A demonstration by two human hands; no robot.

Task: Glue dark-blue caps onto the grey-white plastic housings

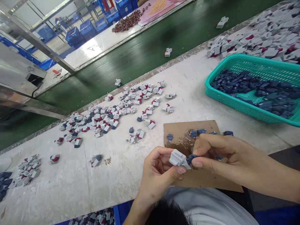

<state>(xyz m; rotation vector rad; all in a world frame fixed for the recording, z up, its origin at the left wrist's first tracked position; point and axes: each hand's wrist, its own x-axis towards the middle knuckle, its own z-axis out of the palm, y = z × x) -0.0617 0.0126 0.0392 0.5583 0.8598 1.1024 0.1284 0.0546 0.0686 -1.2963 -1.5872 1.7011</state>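
Between the hands (157,178) (222,153), the grey piece (177,158) meets a blue piece (191,158).

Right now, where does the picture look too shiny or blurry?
In the head view, glare whitens part of the far ledge; in that view, too, wet-looking spots glint on the cardboard, and the green belt looks streaky, while the grey piece in the left hand looks fairly sharp.

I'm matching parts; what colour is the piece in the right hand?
The piece is dark blue, seen in the head view.
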